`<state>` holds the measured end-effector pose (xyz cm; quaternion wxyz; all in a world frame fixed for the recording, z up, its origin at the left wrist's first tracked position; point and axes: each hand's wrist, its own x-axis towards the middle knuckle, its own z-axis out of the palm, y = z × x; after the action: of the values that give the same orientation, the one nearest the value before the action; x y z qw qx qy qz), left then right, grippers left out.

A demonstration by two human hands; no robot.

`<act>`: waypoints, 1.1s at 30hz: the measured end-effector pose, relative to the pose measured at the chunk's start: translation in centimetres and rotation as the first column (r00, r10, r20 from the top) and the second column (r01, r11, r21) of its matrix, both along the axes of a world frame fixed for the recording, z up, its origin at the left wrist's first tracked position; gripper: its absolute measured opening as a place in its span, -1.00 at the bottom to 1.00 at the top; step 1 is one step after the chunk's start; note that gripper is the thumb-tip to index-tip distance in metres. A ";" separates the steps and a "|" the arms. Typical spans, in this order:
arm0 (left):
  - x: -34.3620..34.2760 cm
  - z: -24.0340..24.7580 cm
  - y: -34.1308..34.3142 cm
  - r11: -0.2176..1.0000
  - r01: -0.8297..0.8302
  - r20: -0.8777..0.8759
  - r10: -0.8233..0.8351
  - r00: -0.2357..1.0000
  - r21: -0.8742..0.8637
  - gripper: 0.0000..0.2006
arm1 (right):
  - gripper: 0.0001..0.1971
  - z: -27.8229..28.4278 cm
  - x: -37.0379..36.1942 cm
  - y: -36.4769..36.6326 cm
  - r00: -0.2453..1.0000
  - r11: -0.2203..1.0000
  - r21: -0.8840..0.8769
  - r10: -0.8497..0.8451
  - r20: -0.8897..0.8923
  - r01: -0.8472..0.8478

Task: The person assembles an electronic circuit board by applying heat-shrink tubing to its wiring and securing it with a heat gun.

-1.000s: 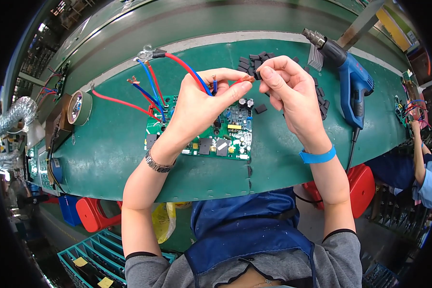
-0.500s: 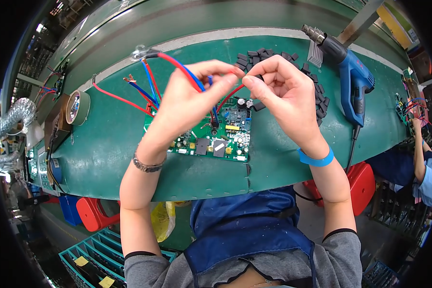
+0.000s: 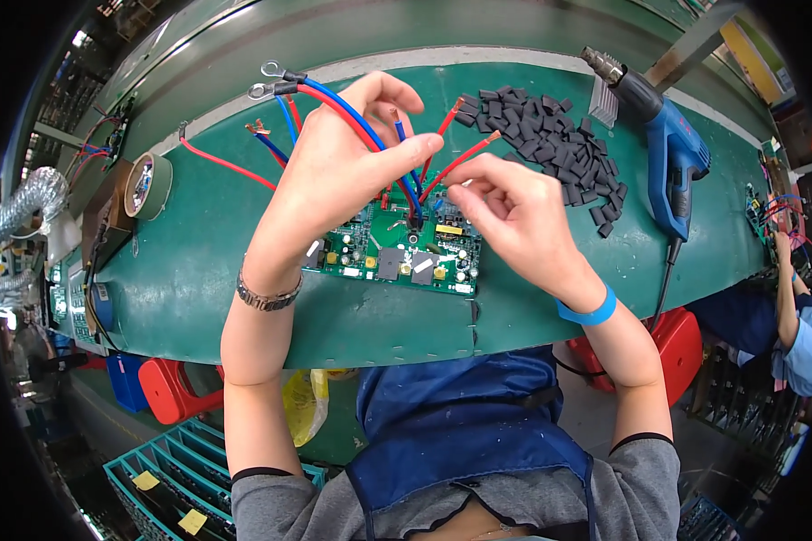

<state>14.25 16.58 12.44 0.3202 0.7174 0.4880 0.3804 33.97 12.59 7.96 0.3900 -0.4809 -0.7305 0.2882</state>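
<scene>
A green circuit board (image 3: 379,261) lies on the bench, with red and blue wires rising from it. My left hand (image 3: 347,158) is over its left part, thumb and fingers apart. Two long wires with ring terminals, one red (image 3: 338,101) and one blue (image 3: 347,106), cross in front of this hand. A short blue wire (image 3: 400,131) stands between its thumb and fingers. My right hand (image 3: 514,207) is curled beside a red wire (image 3: 465,155) with a bare copper end. Its thumb and index tips are close together; what they hold, if anything, is hidden.
Black sleeve pieces (image 3: 550,135) lie heaped at the back right. A blue heat gun (image 3: 668,153) rests right of them, its cord running to the front edge. At the left stands a round container (image 3: 146,185). Red stools (image 3: 167,392) are below the bench. Another person's arm (image 3: 788,293) shows far right.
My hands have moved apart. The left thumb and fingers have spread, and the red wire is out of the pinch. The ring-terminal wires swung slightly, and the board shifted a little right.
</scene>
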 end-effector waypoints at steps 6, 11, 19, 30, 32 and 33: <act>-0.7 0.5 -0.2 0.962 0.123 -0.092 -0.149 0.984 -0.244 -0.79 | -0.88 -1.3 0.9 0.5 0.974 0.986 0.082 0.125 0.190 -0.142; 0.1 -0.8 -0.3 0.995 0.097 -0.192 -0.094 0.977 0.005 -0.84 | -0.87 -0.6 4.0 1.6 0.944 0.998 0.053 -0.060 0.324 0.046; 1.4 -1.4 -0.2 0.998 0.030 0.097 -0.024 0.995 -0.062 -0.80 | -0.83 -2.8 4.5 1.5 0.869 1.000 0.016 0.005 0.495 -0.015; 2.3 -1.6 -0.4 0.987 0.127 0.236 -0.148 0.960 0.100 -0.84 | -0.90 3.5 3.8 1.9 0.981 0.996 0.071 -0.044 -0.191 0.059; 2.2 -1.2 -0.6 0.991 0.119 0.230 -0.130 0.965 0.061 -0.85 | -0.88 4.8 3.2 2.1 0.975 0.999 0.045 -0.002 -0.224 0.012; 2.2 -1.1 -0.6 0.991 0.126 0.237 -0.134 0.962 0.046 -0.86 | -0.85 5.1 2.8 2.1 0.952 0.998 -0.037 0.042 -0.302 -0.056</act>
<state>16.43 16.00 11.31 0.3900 0.7016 0.3917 0.4497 36.81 14.71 13.04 0.4786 -0.4218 -0.6674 0.3842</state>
